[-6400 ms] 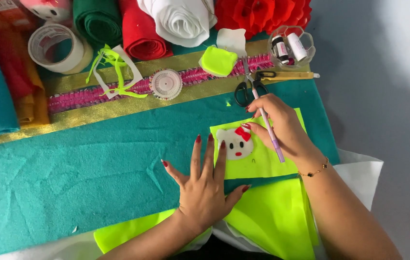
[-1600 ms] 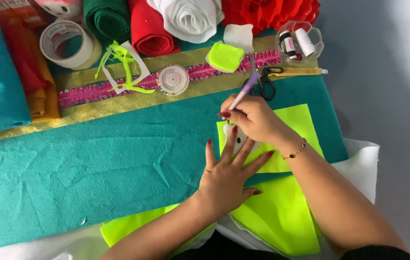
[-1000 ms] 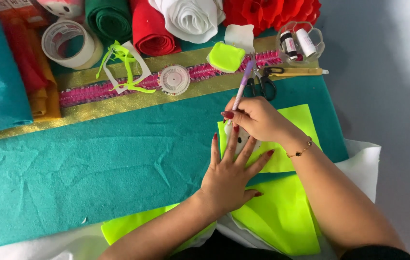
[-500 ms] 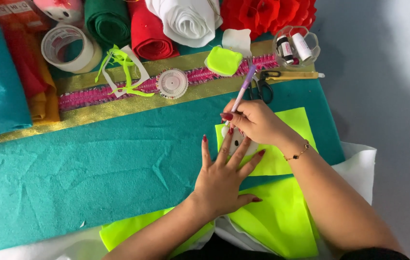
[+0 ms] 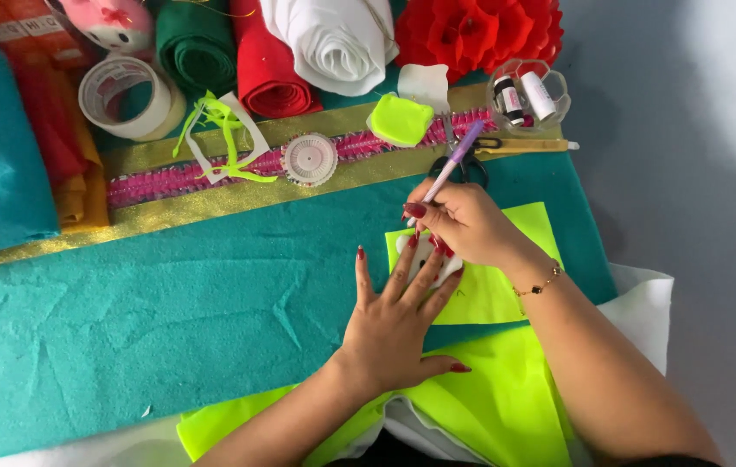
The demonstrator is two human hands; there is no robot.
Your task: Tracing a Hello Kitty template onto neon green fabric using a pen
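Head view: white cutout (image 5: 426,258) lies on a neon yellow felt square (image 5: 497,290), mostly covered by both hands. Left hand (image 5: 396,316) is flat on it, fingers spread, palm down, pressing the cutout and felt against the teal felt sheet (image 5: 169,303). Right hand (image 5: 463,223) has fingers closed around a lilac pen (image 5: 450,166), pinching it low on the barrel; tip is hidden behind the fingers, right at the cutout's upper edge. Pen barrel tilts up and away toward the far edge of the table. Thin bracelet (image 5: 539,284) on the right wrist.

Yellow square sits near the right end of the teal sheet. More neon yellow felt (image 5: 506,406) and white fabric (image 5: 644,303) lie under it at the near edge.

Just beyond the pen: black-handled scissors (image 5: 471,164), partly hidden by pen and hand. A gold and pink trim strip (image 5: 212,177) runs along the far side of the teal sheet, with a round pin wheel (image 5: 309,159) and a small yellow felt shape (image 5: 401,119) on it.

Far edge: tape roll (image 5: 130,95), green felt roll (image 5: 197,47), red felt roll (image 5: 268,60), white felt roll (image 5: 333,43), red paper flower (image 5: 480,35), clear container (image 5: 530,97) with 2 thread spools. Table (image 5: 696,156) is grey on the right.
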